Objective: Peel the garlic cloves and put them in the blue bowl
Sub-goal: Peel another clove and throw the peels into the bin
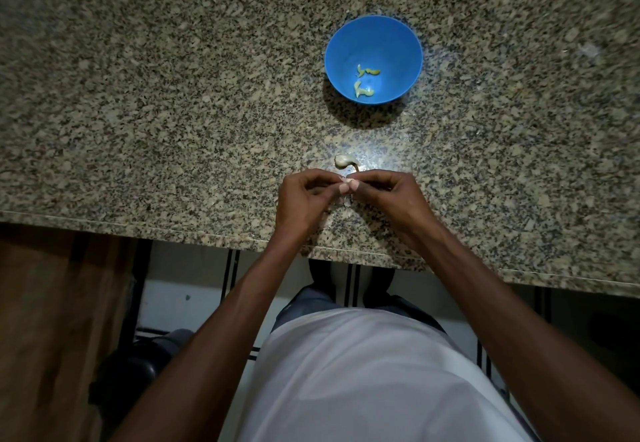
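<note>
A blue bowl [398,40] stands on the granite counter, beyond my hands and a little to the right. Two peeled yellowish garlic cloves [363,89] lie in its bottom. My left hand [304,196] and my right hand [384,192] meet fingertip to fingertip just above the counter near its front edge, both pinching one small garlic clove [347,182] that my fingers mostly hide. An unpeeled clove with a curled tail [343,161] lies on the counter just beyond my fingertips.
The speckled granite counter [173,112] fills the upper half of the view, and its front edge [207,234] runs below my wrists. A small scrap of skin [348,202] lies on the counter under my hands. A wooden cabinet [52,320] stands at lower left.
</note>
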A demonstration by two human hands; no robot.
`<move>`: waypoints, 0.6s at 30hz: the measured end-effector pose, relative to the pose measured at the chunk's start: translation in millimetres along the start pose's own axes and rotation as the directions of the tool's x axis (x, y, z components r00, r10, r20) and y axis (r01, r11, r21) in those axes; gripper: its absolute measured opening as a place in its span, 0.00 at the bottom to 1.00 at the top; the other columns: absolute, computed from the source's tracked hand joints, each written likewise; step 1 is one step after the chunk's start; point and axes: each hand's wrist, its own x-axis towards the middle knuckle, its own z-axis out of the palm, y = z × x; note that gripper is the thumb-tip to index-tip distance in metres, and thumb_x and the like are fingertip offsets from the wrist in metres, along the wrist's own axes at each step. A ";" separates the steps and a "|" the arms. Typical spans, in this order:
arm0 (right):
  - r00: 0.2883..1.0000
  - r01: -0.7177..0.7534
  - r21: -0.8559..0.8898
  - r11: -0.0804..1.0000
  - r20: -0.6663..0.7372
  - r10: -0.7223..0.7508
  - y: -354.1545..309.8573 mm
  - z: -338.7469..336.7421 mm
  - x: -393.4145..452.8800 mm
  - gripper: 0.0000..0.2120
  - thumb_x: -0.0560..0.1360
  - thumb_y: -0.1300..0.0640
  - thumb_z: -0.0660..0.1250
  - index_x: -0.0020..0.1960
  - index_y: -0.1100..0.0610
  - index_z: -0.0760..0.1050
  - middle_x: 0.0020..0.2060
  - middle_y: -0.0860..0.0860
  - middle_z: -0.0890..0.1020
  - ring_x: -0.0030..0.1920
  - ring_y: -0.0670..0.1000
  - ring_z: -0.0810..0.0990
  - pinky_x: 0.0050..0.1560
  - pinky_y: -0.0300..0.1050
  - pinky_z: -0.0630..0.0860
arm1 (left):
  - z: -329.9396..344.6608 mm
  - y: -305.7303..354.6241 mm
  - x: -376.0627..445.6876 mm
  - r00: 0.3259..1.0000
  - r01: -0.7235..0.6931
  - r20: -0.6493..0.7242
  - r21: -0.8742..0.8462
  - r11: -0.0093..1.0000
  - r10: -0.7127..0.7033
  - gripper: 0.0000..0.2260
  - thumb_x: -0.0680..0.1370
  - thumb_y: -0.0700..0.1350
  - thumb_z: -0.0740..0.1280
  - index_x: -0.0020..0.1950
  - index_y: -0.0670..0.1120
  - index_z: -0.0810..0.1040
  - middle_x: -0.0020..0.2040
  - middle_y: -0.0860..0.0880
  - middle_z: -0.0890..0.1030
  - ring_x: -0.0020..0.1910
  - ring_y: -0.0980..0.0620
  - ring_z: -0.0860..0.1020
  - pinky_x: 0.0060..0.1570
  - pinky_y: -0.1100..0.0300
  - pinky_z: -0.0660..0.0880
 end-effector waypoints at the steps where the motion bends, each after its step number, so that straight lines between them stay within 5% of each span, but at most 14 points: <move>1: 1.000 0.006 -0.022 1.000 -0.003 -0.006 1.1 -0.1 -0.4 0.11 0.76 0.59 0.77 0.57 0.61 0.86 0.51 0.53 0.89 0.56 0.52 0.87 0.60 0.48 0.83 | 0.0 -0.3 -1.1 1.000 0.009 0.006 -0.024 1.000 -0.008 0.09 0.72 0.41 0.81 0.50 0.40 0.87 0.47 0.47 0.88 0.48 0.51 0.87 0.52 0.49 0.85; 6: 0.999 0.025 -0.049 0.998 -0.028 -0.026 6.3 1.0 -2.7 0.09 0.79 0.59 0.75 0.58 0.60 0.86 0.50 0.56 0.89 0.55 0.58 0.87 0.60 0.60 0.84 | -1.2 -5.2 -2.5 0.998 0.014 0.069 -0.040 0.999 -0.011 0.11 0.72 0.42 0.81 0.52 0.40 0.87 0.49 0.46 0.88 0.50 0.49 0.87 0.55 0.47 0.84; 11: 0.995 0.062 -0.157 0.986 -0.063 -0.073 10.4 2.8 -3.1 0.08 0.79 0.60 0.75 0.57 0.60 0.87 0.47 0.54 0.89 0.50 0.53 0.89 0.55 0.58 0.86 | -4.0 -3.6 -2.4 0.993 0.030 0.117 -0.022 0.999 -0.028 0.10 0.73 0.43 0.80 0.51 0.40 0.88 0.46 0.46 0.88 0.48 0.50 0.87 0.52 0.53 0.84; 18: 0.985 0.153 -0.303 0.941 -0.030 -0.170 10.6 -1.0 -3.7 0.09 0.78 0.58 0.76 0.57 0.58 0.87 0.49 0.50 0.89 0.49 0.48 0.89 0.53 0.51 0.86 | -21.8 3.4 3.7 0.907 0.306 0.336 -0.109 0.946 -0.254 0.16 0.69 0.45 0.80 0.54 0.40 0.87 0.51 0.42 0.88 0.52 0.45 0.87 0.57 0.51 0.83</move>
